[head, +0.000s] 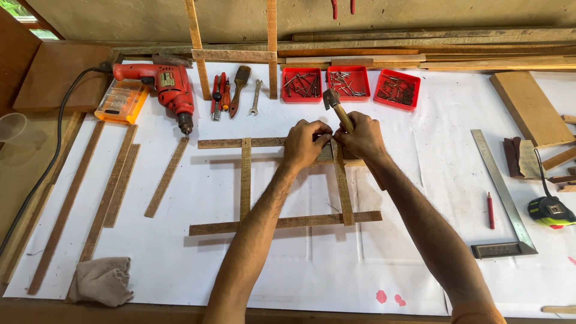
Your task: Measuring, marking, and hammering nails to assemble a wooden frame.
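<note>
- The wooden frame [282,222] of thin slats lies flat on the white sheet [336,276]; both hands meet at its upper right joint, where the upper slat [240,143] crosses the right upright slat [343,192].
- The left hand [305,143] rests on that joint with fingertips pinched together; whatever they pinch is too small to make out.
- The right hand [360,139] is clenched around the handle of a hammer [333,103], whose head points away from the frame; most of the handle is hidden in the fist.
- The joint itself is covered by the hands.
- Just beyond the frame stand three red trays [351,84] of nails.
- Left of the trays lie a brush [239,87], a spanner [255,96] and a red drill [165,84], its cord running off the left edge.
- Left of the frame lie loose slats [117,180] and a crumpled cloth [102,281].
- Right of the frame lie a red pencil [490,210], a steel square [504,198] and a tape measure [551,210], near the picture's right edge.
</note>
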